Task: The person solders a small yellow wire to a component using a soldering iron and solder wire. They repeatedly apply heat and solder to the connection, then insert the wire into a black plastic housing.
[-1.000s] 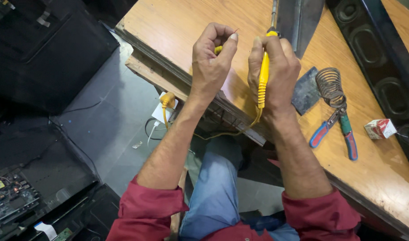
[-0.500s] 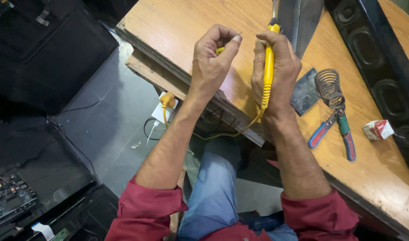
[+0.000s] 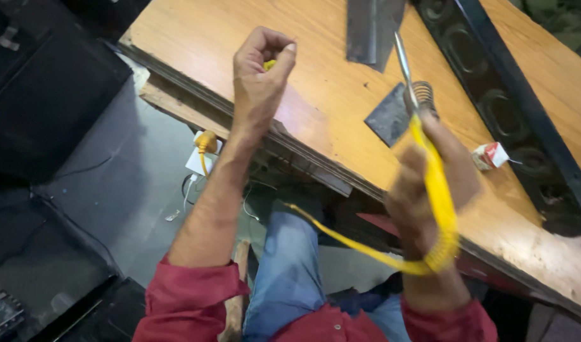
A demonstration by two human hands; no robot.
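My right hand (image 3: pixel 430 183) is wrapped tight around the long yellow soldering iron with a thin metal tip (image 3: pixel 430 171), held up over the brown wooden table (image 3: pixel 328 95). It looks light and stiff, best held by the yellow handle, never the metal tip. Its yellow cord (image 3: pixel 347 237) looks soft and bendy. My left hand (image 3: pixel 259 79) has its fingers curled shut, pinching a small yellow bit (image 3: pixel 269 64)

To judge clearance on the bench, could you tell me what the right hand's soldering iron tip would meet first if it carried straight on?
The right hand aims the yellow soldering iron up-screen; its tip would probably first meet the dark metal sheet, though depth is unclear.
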